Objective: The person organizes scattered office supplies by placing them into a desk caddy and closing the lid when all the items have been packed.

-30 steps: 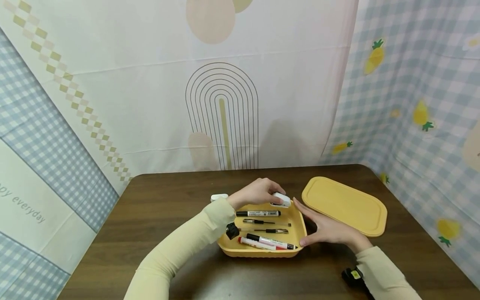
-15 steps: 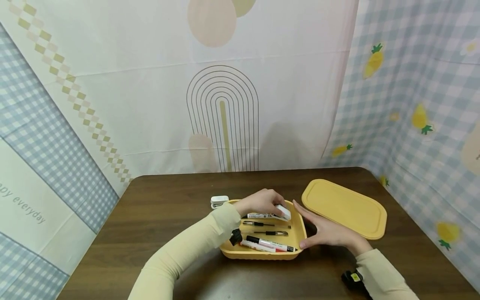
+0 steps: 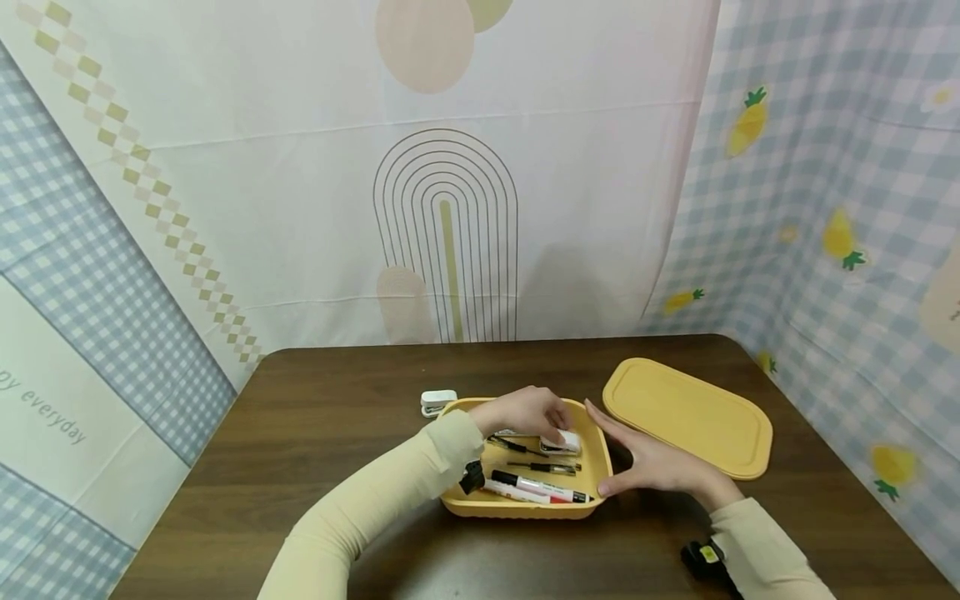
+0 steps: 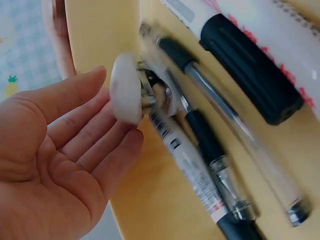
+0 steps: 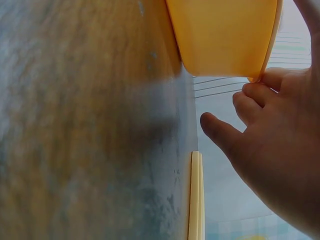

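Note:
A white mini stapler [image 4: 126,90] lies tilted inside the yellow box [image 3: 517,511], at its right end against the pens. My left hand [image 3: 528,410] reaches into the box right at the stapler; in the left wrist view its fingers are loosely extended, with the thumb apart from the stapler. Beside the stapler lie a white-and-black marker [image 4: 187,167] and black gel pens [image 3: 542,467]. Nearer the front wall are a black-capped marker [image 3: 543,487] and a red-and-white marker [image 3: 517,492]. My right hand [image 3: 660,458], thumb and fingers spread, touches the box's right end.
Another white stapler [image 3: 438,402] stands on the brown table [image 3: 337,400] behind the box's left corner. The yellow lid [image 3: 690,417] lies flat at the right, beyond my right hand. A patterned cloth wall [image 3: 315,233] rises behind the table.
My left hand has lowered the stapler from above the rim into the box, and its fingers have loosened from it. The nearby pens have shifted and slanted. My right hand stays in place.

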`<state>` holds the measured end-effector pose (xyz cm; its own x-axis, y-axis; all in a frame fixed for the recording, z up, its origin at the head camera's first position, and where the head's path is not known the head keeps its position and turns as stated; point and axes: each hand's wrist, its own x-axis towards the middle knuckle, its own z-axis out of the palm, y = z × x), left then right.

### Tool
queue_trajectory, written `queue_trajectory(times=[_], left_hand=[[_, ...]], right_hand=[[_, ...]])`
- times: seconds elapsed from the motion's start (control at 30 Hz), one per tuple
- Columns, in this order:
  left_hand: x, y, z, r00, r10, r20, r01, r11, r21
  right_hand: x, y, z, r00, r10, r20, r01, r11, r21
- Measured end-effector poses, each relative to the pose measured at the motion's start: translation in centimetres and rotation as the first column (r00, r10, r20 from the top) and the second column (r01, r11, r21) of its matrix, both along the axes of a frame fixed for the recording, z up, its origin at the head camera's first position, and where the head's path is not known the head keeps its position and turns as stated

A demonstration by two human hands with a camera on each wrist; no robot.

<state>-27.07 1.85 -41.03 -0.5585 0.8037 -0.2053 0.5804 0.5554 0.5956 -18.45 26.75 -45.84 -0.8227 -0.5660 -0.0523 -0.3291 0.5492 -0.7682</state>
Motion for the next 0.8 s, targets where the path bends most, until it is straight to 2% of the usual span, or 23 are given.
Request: queue_trajectory(times=[0.13,0.43,0.63,0.8], left_hand=[[-0.2,-0.3,0.6,1.000,0.013,0.023,-0.014,0.999,0.039],[-0.7,-2.2,3.0,0.998,0.065,0.000,-0.064,0.979,0.192],[-2.1,-5.1,4.2,0.982,0.186,-0.040,-0.168,0.946,0.277],[-3.3,-7.8,3.9,0.960,0.276,-0.045,-0.253,0.925,0.284]], right_hand=[[0.0,0.1,0.0,1.000,-0.004,0.001,0.004,1.000,-0.012],[-0.1,0.1,-0.1,1.000,0.000,0.004,0.000,1.000,-0.023],[-0.2,0.0,-0.2,1.000,0.001,-0.002,-0.001,1.000,-0.031],[-0.1,-0.1,-0.3,1.000,-0.004,-0.014,0.003,1.000,-0.017]])
